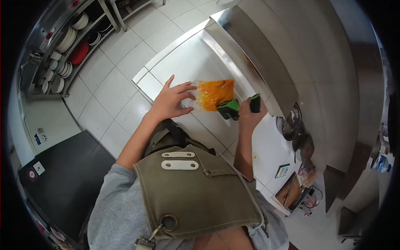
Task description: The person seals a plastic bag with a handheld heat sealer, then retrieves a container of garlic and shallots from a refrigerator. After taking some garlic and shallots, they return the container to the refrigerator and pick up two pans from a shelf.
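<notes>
A clear plastic bag (215, 94) with orange contents lies flat on the white tiled counter (177, 56). My left hand (171, 98) is at the bag's left edge, with its fingers spread and fingertips at the clear plastic. In my right hand (250, 116) is a green and black hand tool (228, 109), whose exact kind I cannot make out. One end of it overlaps the bag's lower right corner, and another green and black part (255, 103) sticks up past my fingers. Part of the tool is hidden by the hand.
A raised metal panel (254, 54) runs along the counter's far right side. Metal bowls (291, 121), a small green-edged card (282, 171) and a brown-filled tray (288, 191) are to the right. Shelves of plates (66, 39) and a black-topped unit (68, 179) stand left.
</notes>
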The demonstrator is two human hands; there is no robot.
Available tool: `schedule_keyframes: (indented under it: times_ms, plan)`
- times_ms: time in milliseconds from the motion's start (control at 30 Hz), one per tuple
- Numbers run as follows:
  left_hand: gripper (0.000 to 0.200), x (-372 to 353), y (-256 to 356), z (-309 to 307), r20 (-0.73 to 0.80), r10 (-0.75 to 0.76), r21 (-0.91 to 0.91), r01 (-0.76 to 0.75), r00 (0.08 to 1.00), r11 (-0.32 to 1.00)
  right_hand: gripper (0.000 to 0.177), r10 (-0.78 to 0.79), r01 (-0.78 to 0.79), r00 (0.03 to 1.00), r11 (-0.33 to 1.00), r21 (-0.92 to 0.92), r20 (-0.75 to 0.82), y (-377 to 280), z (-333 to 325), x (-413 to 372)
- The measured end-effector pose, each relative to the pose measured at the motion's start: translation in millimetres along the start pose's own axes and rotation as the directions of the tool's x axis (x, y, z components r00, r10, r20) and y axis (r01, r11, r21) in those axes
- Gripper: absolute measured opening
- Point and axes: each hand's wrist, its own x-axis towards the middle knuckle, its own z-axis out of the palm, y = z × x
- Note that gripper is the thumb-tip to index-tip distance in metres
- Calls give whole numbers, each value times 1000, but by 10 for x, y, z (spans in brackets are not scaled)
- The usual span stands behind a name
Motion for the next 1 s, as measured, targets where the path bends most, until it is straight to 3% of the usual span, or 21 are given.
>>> schedule_keyframes:
  times_ms: [33, 133, 167, 233, 300, 367, 433, 500, 567, 667, 700, 767, 833, 900, 967, 1000]
  plan:
    - [25, -3, 16, 4, 5, 4, -6, -4, 1000, 1000, 17, 6, -6, 1000, 1000, -3, -14, -115, -77, -34]
    - [26, -6, 5, 17, 16, -1, -9, 1, 1000, 1000, 14, -64, 59, 998, 936, 346, 3, -500, -196, -18]
    - [26, -6, 15, 14, 21, 4, -11, -4, 1000, 1000, 14, -60, 58, 998, 937, 345, -4, -396, -121, -40]
    - [26, 4, 24, 2, 6, -8, -13, 8, 1000, 1000, 12, -252, 250, 968, 952, -175, 10, -72, 113, -44]
    - [26, 16, -8, -10, 1, 2, -8, -2, 1000, 1000, 5, -183, 184, 983, 977, -107, 20, -15, 45, 38]
    - [26, 8, -17, 7, -2, -1, -11, 1, 1000, 1000, 21, -21, 14, 999, 986, 163, 43, -301, -54, 49]
    - [26, -11, -4, 7, -4, 15, -14, -15, 1000, 1000, 23, -39, 29, 997, 990, 139, 70, -215, -26, -24]
    - [26, -30, -8, 18, 5, 16, -23, -15, 1000, 1000, 11, -216, 215, 976, 974, -76, -7, 75, 235, -106]
    - [25, -31, -18, 9, 7, 15, -28, -15, 1000, 1000, 15, -173, 172, 984, 985, -7, -33, 11, 205, -7]
    - [25, -17, -23, 29, -5, 23, -11, -23, 1000, 1000, 19, 21, -28, 999, 980, 198, 37, -455, 15, 3]
    - [25, -32, -7, 37, -3, 18, -17, -18, 1000, 1000, 19, 26, -33, 999, 981, 193, 41, -410, 76, -34]
    - [25, -7, 1, 8, 0, 13, -16, -13, 1000, 1000, 15, -240, 241, 971, 960, -143, 24, -210, 270, -79]
    - [25, 32, -18, -35, -10, 22, 2, -22, 1000, 1000, 14, -290, 292, 956, 940, -175, 37, -99, 261, 110]
    - [24, -3, 14, -10, -5, 17, 0, -17, 1000, 1000, 13, -113, 114, 993, 993, -21, 40, -143, 173, 261]
    - [24, -7, 6, -16, -4, 16, 3, -16, 1000, 1000, 9, -105, 115, 993, 959, 258, -51, -650, 120, 375]
    - [24, -21, 14, -17, -5, 5, 6, -5, 1000, 1000, 9, -102, 109, 994, 959, 262, -40, -713, 139, 399]
